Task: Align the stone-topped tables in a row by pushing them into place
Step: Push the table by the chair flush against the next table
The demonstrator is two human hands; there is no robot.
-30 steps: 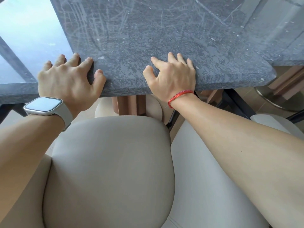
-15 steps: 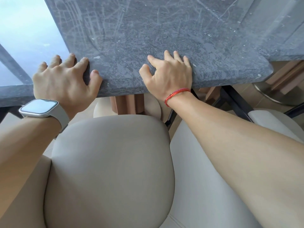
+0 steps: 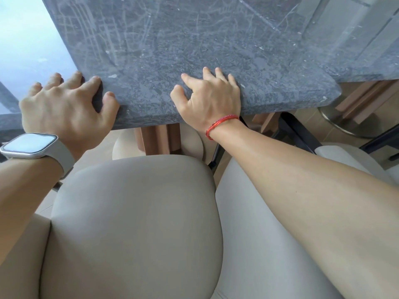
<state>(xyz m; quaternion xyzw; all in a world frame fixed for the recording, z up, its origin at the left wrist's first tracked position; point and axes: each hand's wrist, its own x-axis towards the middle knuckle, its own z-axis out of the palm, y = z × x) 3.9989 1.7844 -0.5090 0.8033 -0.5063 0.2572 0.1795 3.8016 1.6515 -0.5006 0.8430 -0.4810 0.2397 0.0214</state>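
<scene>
Stone-topped tables: three are counted, namely the centre table (image 3: 194, 61), the left table (image 3: 26, 50) under glare, and the far-right table (image 3: 367, 39). Pedestals: two are seen, the brown pedestal (image 3: 159, 139) at centre and the right pedestal (image 3: 362, 100). Hands: two are noted, the left hand (image 3: 64, 111) and the right hand (image 3: 211, 100). One watch (image 3: 30, 145) and one red bracelet (image 3: 220, 123) are recorded. Beige chairs: at least three are made out, the near chair (image 3: 133, 223), the near-right chair (image 3: 259, 244) and the right chair (image 3: 345, 156).

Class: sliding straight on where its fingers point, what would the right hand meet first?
Seemingly nothing: ahead of the right hand, only scratched grey stone tabletop runs to the frame's edge.
</scene>
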